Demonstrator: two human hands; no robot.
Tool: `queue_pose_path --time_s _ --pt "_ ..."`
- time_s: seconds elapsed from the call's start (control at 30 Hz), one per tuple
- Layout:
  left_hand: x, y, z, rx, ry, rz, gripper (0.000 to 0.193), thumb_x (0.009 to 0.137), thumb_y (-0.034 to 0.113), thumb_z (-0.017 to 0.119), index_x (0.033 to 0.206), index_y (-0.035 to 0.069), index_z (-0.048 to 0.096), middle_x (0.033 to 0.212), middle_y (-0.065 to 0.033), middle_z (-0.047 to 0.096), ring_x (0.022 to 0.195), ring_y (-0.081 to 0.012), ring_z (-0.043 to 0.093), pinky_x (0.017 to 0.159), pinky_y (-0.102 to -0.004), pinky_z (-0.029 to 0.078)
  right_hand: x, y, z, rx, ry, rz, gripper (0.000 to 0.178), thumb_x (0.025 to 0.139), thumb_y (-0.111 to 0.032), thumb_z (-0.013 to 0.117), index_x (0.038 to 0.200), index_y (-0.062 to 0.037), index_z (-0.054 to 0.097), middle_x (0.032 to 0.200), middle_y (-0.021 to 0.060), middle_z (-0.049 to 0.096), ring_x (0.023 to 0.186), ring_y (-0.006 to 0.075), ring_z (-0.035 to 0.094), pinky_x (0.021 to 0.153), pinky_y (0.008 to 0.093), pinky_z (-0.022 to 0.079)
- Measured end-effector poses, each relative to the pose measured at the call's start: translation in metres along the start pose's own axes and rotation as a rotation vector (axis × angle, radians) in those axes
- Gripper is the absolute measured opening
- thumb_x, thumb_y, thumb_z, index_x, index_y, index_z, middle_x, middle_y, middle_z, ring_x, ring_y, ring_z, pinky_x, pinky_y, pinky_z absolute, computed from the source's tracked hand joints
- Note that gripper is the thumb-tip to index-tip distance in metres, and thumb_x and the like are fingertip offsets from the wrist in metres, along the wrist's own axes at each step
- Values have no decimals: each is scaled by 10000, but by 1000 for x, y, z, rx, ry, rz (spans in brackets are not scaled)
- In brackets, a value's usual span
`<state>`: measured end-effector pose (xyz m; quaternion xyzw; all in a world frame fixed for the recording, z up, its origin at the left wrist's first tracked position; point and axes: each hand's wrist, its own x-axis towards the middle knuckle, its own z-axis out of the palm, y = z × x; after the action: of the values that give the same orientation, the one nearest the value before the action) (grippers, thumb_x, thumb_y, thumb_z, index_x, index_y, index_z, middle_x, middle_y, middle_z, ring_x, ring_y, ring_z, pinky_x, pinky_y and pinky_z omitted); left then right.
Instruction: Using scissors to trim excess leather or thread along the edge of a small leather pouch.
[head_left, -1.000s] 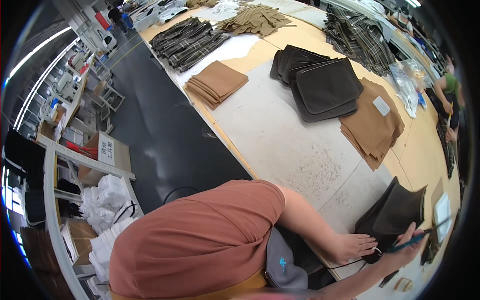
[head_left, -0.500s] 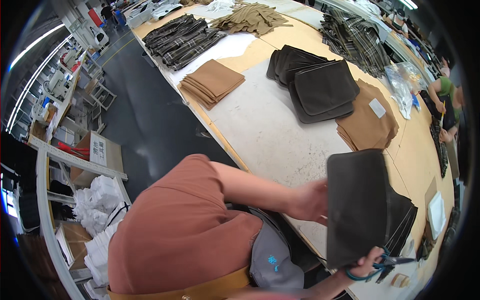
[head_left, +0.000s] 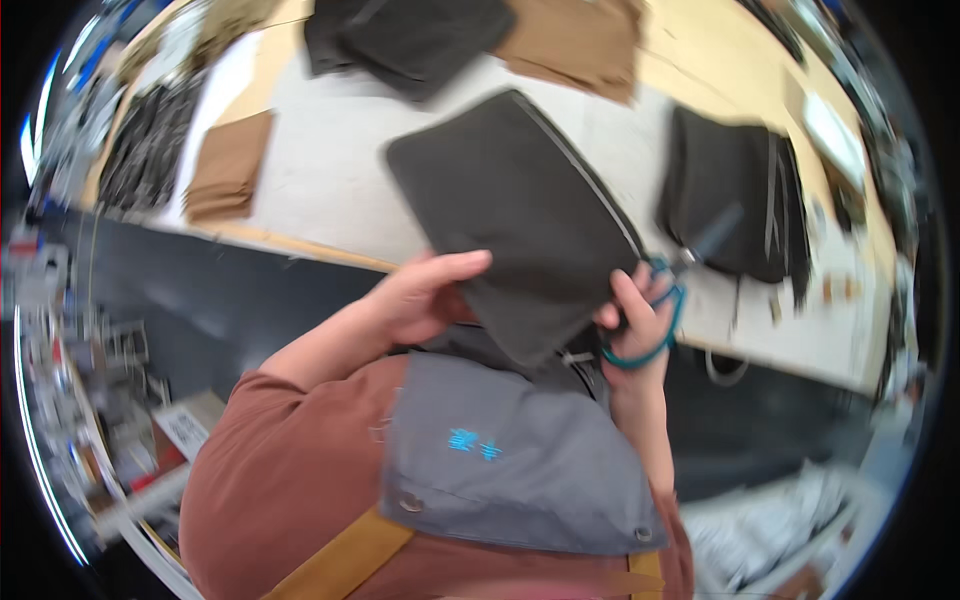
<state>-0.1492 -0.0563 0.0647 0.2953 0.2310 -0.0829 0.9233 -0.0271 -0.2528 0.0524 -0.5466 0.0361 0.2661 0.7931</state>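
Note:
In front of my body I hold up a dark grey-brown fabric panel (head_left: 510, 220), tilted, with rounded corners and a pale line along its right edge. My left hand (head_left: 425, 300) grips its lower left edge, thumb on top and the other fingers mostly behind. At the lower right edge, my right hand (head_left: 640, 320) pinches the panel. Looped on that same hand are scissors (head_left: 712, 236) with teal handles, blades pointing up and right, blurred. Just beyond them, a stack of similar dark panels (head_left: 730, 185) lies on the table.
More dark panels (head_left: 420, 45) and brown fabric pieces (head_left: 575, 45) lie at the table's far side. A folded brown stack (head_left: 230, 165) and plaid bundles (head_left: 150, 140) are to the left. The table edge (head_left: 310, 248) runs before me; small tan items (head_left: 835, 290) sit at right.
The panel has come away from the right-hand stack to in front of my body. My left hand, earlier beside it, now grips it. The view has turned; the scissors stay in my right hand.

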Motion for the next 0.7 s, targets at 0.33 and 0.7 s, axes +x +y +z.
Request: queue_pose_path --time_s 0.33,0.7 --pt "-3 7 -17 140 124 36 489 855 148 593 1293 33 410 1231 -123 521 1087 -252 557 899 -450 470 9 5 -20 -1 -78 -1 293 756 -20 725 815 -108 452 790 5 501 603 80 501 544 207 412" --pt "-2 -1 -8 231 266 180 433 876 71 603 1276 50 437 1251 -96 490 1135 -232 505 920 -391 465 6 -6 -8 -207 -69 -25 265 779 -14 701 796 -98 450 721 -11 507 573 51 483 510 196 406"
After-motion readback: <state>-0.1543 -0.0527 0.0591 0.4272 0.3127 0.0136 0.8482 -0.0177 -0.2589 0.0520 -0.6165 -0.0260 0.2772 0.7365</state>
